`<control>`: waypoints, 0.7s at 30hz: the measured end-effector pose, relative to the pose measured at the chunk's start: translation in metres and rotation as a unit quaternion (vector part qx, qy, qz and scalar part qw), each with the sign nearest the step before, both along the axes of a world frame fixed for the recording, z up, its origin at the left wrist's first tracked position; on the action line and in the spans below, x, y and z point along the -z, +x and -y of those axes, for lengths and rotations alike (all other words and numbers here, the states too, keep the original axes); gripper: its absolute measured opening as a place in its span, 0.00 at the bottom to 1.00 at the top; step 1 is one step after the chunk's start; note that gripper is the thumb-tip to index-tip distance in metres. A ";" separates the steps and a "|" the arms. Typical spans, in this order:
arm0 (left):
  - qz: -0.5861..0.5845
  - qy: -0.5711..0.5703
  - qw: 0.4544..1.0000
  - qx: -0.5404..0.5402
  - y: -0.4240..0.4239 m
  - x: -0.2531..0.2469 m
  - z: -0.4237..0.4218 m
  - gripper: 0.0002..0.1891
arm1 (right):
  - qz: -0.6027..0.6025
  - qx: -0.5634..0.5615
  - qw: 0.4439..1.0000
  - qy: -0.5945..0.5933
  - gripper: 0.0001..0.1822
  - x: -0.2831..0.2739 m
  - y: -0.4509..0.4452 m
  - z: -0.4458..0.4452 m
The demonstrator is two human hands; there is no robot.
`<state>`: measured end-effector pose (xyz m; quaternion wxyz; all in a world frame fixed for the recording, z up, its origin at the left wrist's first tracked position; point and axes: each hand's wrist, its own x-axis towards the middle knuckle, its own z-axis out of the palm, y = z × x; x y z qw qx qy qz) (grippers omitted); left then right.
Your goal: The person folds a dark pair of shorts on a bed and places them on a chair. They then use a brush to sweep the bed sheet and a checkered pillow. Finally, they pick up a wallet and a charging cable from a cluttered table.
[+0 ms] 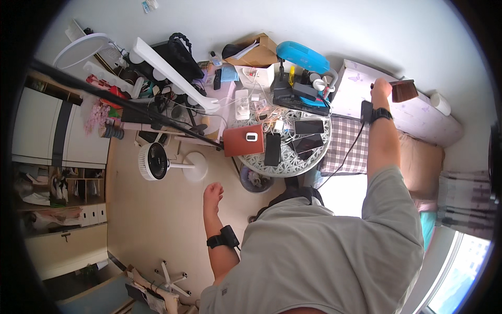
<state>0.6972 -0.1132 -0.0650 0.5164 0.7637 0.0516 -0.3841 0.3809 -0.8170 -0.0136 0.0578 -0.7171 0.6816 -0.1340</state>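
My right hand (380, 89) is closed on the handle of a brush with brown bristles (404, 91), held at the pale patterned headboard (361, 80) at the upper right. The brush head points right; whether its bristles touch the headboard, I cannot tell. My left hand (213, 193) hangs over the floor with its fingers curled and nothing visible in it. Both forearms wear black straps with small black devices. Left of the headboard, a round patterned table (290, 169) bears phones, tangled cables and a reddish-brown notebook (239, 146).
A checked cloth (347, 143) covers part of the bed beside the table. A white fan (153, 161) stands left of the table, and a waste bin (257, 184) sits below its rim. A blue desk lamp (302, 56) and a cardboard box (264, 51) stand by the wall.
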 end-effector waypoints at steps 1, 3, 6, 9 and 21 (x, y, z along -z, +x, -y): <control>0.004 0.003 1.000 -0.005 -0.001 -0.005 0.014 0.17 | -0.025 0.011 0.999 0.024 0.09 -0.006 0.005 0.016; 0.008 0.023 0.999 -0.030 0.000 -0.003 0.012 0.17 | -0.086 0.041 0.994 0.057 0.05 -0.021 0.032 0.029; 0.000 0.057 0.997 -0.058 0.001 0.000 0.011 0.16 | -0.160 0.023 0.985 0.068 0.07 -0.037 0.044 0.045; 0.004 0.070 0.996 -0.048 0.003 -0.001 0.021 0.15 | -0.254 -0.041 0.966 0.008 0.13 0.007 0.014 0.113; 0.005 0.101 0.993 0.059 0.022 0.004 0.082 0.17 | 0.276 0.135 0.940 0.149 0.35 0.048 -0.011 0.151</control>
